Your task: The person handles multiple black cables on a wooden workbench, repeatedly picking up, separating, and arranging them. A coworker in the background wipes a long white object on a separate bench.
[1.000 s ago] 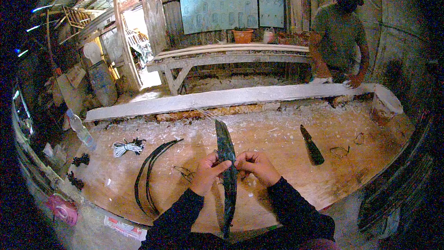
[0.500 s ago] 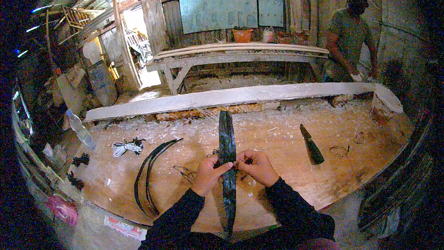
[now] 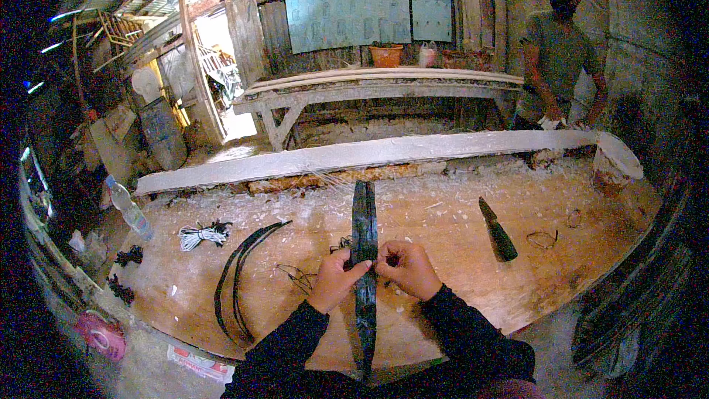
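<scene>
We count two bare hands (image 3: 410, 270), one long dark strip (image 3: 365, 222), two curved black strips (image 3: 219, 295), one tapered dark piece (image 3: 501, 240), one white cord bundle (image 3: 203, 236), one clear plastic bottle (image 3: 129, 210), one orange pot (image 3: 386, 56), two blue-green panels (image 3: 349, 7) and one co-worker (image 3: 559, 52). We make out probably two small black bundles (image 3: 130, 254), the grainy left side being hard to read.

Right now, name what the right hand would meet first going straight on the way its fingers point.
The dark strip in the left hand, probably. The right hand points leftward at the strip's edge, apparently touching or nearly so; depth is unclear.
</scene>
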Motion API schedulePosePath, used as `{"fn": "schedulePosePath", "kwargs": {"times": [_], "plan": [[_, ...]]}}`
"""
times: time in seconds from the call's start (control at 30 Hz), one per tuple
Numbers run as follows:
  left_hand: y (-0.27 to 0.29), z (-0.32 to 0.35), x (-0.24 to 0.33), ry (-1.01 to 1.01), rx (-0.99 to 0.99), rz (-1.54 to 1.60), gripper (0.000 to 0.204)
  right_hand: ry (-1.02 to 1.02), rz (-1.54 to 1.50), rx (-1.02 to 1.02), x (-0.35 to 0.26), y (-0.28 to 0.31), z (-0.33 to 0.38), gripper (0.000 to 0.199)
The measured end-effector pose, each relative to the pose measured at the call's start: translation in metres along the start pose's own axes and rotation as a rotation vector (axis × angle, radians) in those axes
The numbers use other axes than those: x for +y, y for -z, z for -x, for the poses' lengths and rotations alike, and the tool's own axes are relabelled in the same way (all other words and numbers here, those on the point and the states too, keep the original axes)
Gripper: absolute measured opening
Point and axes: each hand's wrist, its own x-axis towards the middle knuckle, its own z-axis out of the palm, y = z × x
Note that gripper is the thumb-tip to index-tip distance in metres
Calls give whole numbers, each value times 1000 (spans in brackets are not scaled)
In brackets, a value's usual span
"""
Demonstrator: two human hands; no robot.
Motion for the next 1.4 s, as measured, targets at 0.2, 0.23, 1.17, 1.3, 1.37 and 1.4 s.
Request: {"fn": "schedulePosePath", "kwargs": {"times": [0.2, 0.23, 1.17, 1.3, 1.37, 1.4], "plan": [[-1, 0, -4, -76, 13, -139, 11, 89, -30, 7, -4, -2, 3, 12], [-1, 0, -4, -86, 13, -114, 11, 92, 22, 25, -4, -2, 3, 12], [-4, -2, -18, -123, -49, 27, 16, 226, 489, 213, 5, 9, -5, 12], [-2, -7, -25, -81, -50, 236, 15, 161, 301, 188, 5, 14, -6, 11], [2, -6, -23, -23, -5, 204, 13, 45, 73, 93, 4, 11, -6, 10], [4, -6, -23, 34, 43, 156, 13, -15, -41, 46, 3, 10, -5, 9]]}}
